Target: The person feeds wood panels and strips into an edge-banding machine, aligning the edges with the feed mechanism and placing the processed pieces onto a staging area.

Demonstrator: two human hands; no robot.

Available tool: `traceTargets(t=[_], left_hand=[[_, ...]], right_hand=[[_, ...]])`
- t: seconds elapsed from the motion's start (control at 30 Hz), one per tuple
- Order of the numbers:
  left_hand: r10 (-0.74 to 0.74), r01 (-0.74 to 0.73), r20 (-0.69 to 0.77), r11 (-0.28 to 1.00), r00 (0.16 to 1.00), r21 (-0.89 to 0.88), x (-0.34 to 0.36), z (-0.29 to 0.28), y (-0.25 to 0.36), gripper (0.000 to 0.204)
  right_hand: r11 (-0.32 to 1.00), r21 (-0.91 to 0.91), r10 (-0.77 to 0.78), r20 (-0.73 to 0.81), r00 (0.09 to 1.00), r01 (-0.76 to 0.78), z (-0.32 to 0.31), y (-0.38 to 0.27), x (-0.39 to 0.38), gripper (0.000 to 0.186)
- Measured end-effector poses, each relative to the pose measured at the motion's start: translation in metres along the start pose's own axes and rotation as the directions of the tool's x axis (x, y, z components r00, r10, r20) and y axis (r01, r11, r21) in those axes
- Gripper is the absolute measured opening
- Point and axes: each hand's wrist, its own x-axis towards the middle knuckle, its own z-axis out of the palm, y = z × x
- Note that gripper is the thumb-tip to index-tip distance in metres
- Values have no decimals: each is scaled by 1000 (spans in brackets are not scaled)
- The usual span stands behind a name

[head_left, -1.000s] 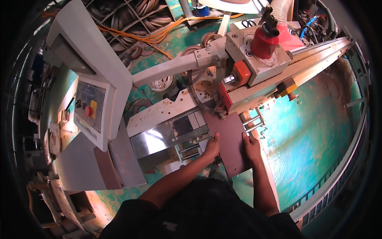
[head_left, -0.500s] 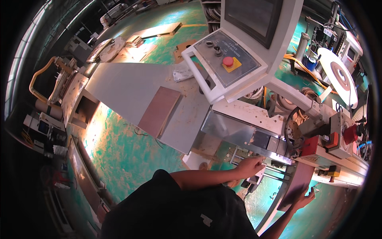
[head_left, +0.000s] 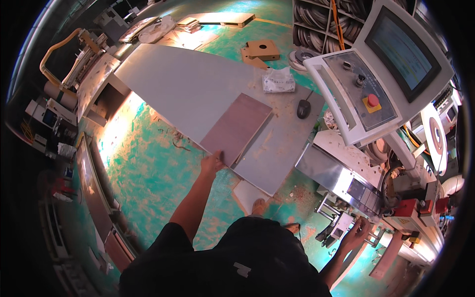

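On the grey table (head_left: 173,74) lies a brown rectangular panel (head_left: 237,123); whether a second one is under it I cannot tell. My left hand (head_left: 213,162) grips its near edge at the corner, the arm stretched forward. My right hand (head_left: 355,234) is by the metal rails of the machine (head_left: 341,173) at the lower right, fingers apart and bent, with nothing visible in them. A narrow brown board (head_left: 387,255) sits at the machine's edge, to the right of that hand and apart from it.
A control console (head_left: 366,94) with a screen and a red button overhangs the right side. A black mouse (head_left: 304,108) and a white packet (head_left: 278,80) lie on the table. Behind stand shelves of coiled edging (head_left: 321,24). Cardboard pieces (head_left: 262,50) lie on the green floor.
My view has swung left. My left hand has gone from the machine to the brown panel and taken hold of its edge. My right hand has left the narrow board.
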Motion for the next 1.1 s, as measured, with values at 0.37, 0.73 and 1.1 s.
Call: traceTargets(t=[0.37, 0.73, 1.1], left_hand=[[202, -241, 366, 968, 908, 64, -47, 6, 102, 48], [193, -767, 928, 628, 317, 132, -179, 60, 181, 25], [203, -926, 906, -159, -371, -343, -224, 168, 192, 55]], right_hand=[[986, 159, -64, 95, 993, 48, 51, -79, -46, 14], [866, 139, -498, 314, 808, 480, 29, -257, -19, 86], [866, 170, -475, 570, 671, 469, -36, -217, -46, 57]])
